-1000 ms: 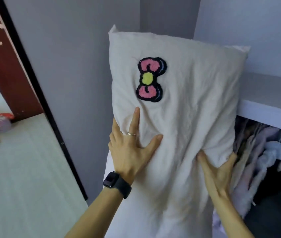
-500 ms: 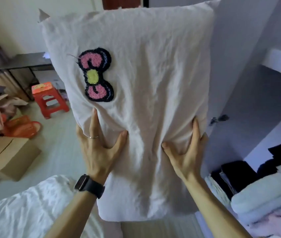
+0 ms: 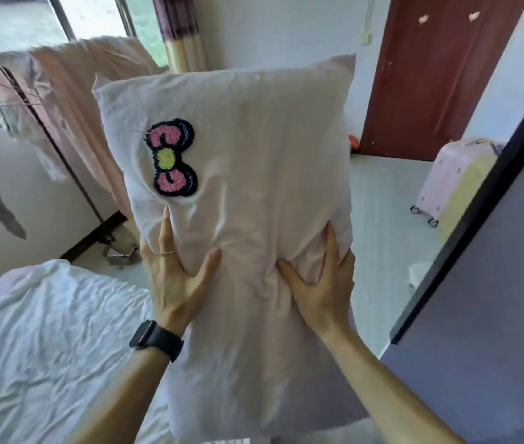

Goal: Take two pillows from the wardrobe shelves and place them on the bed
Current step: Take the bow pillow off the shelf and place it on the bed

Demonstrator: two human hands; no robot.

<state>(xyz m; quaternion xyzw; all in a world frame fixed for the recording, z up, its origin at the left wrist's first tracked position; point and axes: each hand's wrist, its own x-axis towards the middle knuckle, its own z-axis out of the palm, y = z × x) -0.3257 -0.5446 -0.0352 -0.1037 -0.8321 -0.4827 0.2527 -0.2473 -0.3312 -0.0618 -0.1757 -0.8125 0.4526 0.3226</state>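
A cream pillow (image 3: 254, 155) with a pink and black bow patch is held upright in front of me, in mid air. My left hand (image 3: 174, 277), with a ring and a black watch, grips its lower left part. On the lower right, my right hand (image 3: 321, 283) pinches a fold of the same pillow. The bed (image 3: 39, 341), covered by a crumpled white sheet, lies at the lower left, below and beside the pillow. The wardrobe door (image 3: 491, 251) stands at the right edge; its shelves are out of view.
A pink and yellow suitcase (image 3: 452, 181) stands on the floor at the right. A dark red door (image 3: 430, 75) is behind it. Pink cloth hangs over a rack (image 3: 71, 100) at the left, near a window with curtains. Pale floor shows between bed and wardrobe.
I have turned away from the wardrobe shelves toward the room, carrying the pillow in both hands. The bed has come into view at the lower left and the shelves have left the view.
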